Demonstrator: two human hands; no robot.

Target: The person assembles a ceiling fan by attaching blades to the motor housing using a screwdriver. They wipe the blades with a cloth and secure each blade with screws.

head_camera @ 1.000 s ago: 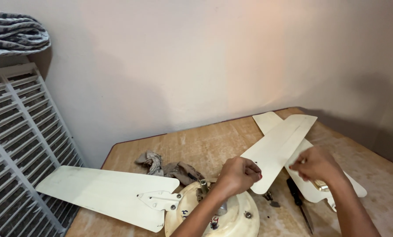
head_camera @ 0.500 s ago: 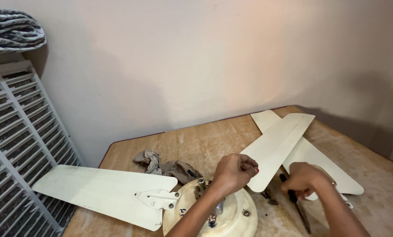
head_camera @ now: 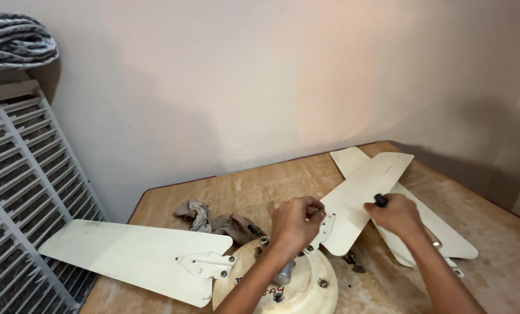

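Note:
A cream ceiling fan motor housing (head_camera: 306, 288) lies on a wooden table (head_camera: 254, 186). One cream blade (head_camera: 126, 256) is bolted to its left side. My left hand (head_camera: 295, 222) pinches the bracket end of a second blade (head_camera: 364, 195), which rests against the housing and points to the back right. My right hand (head_camera: 395, 214) is closed around a tool with a black handle (head_camera: 381, 200), held over that blade. A third loose blade (head_camera: 428, 224) lies under it on the right.
A crumpled grey-brown rag (head_camera: 216, 220) lies behind the housing. A white slatted rack (head_camera: 21, 192) leans at the left, with a striped cloth (head_camera: 13, 40) on top. Loose small screws (head_camera: 356, 267) sit by the housing. A plain wall runs behind the table.
My right hand dropped to the table beside the blades, then came up gripping the black-handled tool. My left hand stayed at the blade's bracket end.

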